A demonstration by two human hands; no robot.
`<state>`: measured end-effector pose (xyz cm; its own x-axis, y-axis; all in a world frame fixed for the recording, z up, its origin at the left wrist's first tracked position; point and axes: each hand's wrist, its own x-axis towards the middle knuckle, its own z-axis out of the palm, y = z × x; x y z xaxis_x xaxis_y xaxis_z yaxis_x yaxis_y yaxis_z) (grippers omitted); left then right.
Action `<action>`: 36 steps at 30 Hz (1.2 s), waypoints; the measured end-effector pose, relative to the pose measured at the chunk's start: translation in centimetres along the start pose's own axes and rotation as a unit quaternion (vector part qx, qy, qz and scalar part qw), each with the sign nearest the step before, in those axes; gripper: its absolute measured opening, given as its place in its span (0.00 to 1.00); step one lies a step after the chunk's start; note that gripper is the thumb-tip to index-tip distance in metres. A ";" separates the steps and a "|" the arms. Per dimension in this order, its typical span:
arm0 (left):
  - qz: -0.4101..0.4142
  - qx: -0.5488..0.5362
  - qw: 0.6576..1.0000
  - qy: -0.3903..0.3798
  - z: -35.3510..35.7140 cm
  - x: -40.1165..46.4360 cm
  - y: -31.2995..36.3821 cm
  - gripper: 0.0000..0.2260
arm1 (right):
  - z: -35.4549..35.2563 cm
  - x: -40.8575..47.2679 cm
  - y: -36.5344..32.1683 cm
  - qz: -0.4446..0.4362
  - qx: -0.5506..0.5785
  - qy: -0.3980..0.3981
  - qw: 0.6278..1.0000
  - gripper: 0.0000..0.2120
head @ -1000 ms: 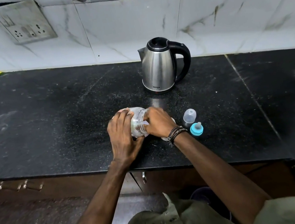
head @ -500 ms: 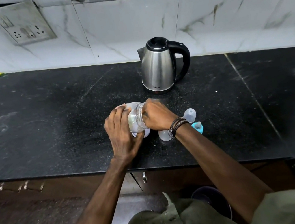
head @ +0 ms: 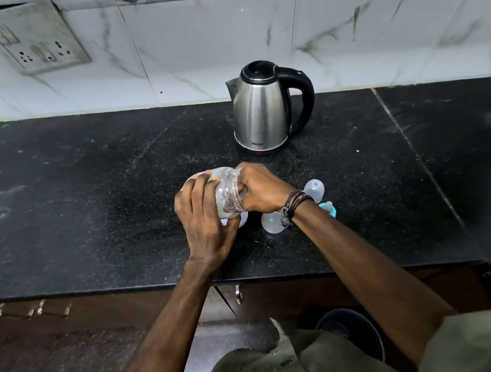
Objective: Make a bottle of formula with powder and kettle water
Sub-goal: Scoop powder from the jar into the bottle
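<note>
Early stage. Left hand (head: pixel 201 220) gripping clear jar (head: pixel 227 195), tipped sideways; right hand (head: pixel 259 187) clenched at jar mouth. Bottle parts (head: pixel 314 189) loose on desk (head: pixel 83 208). Kettle (head: pixel 262 111) untouched; powder, water, capping left.

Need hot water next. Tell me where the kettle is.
Head view: the kettle stands upright at the counter's back, by the wall, just beyond both hands.

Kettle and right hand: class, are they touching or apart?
Apart. The head view shows bare black counter between the kettle and the right hand.

Dim, soft light; wide-angle edge bending
</note>
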<state>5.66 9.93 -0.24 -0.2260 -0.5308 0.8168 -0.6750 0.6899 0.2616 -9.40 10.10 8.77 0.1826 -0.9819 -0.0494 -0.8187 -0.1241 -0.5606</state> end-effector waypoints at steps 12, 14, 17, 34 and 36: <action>-0.110 -0.053 0.992 -0.021 -0.5 0.1 -0.8 0.34 | -0.6 -0.5 -0.2 -0.006 0.005 0.029 1.000 0.03; -0.130 -0.061 0.990 -0.011 -0.5 -0.1 -0.9 0.36 | -0.7 -0.6 -0.3 -0.002 -0.017 0.062 0.998 0.09; -0.146 -0.076 0.986 -0.003 -0.5 -0.4 -0.9 0.39 | -1.1 -0.9 -0.6 -0.010 -0.033 0.102 0.994 0.14; -0.200 -0.187 0.962 -0.012 -1.0 -0.3 0.1 0.39 | -0.8 -1.5 -1.9 -0.078 -0.126 0.129 0.981 0.10; -0.210 -0.196 0.958 -0.014 -1.0 -0.4 0.1 0.39 | -0.7 -1.6 -2.0 -0.075 -0.123 0.121 0.982 0.10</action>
<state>6.37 10.69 -0.02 -0.0157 -0.8108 0.5851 -0.3971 0.5421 0.7406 -8.46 11.81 10.52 0.2011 -0.9511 0.2343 -0.9043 -0.2722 -0.3289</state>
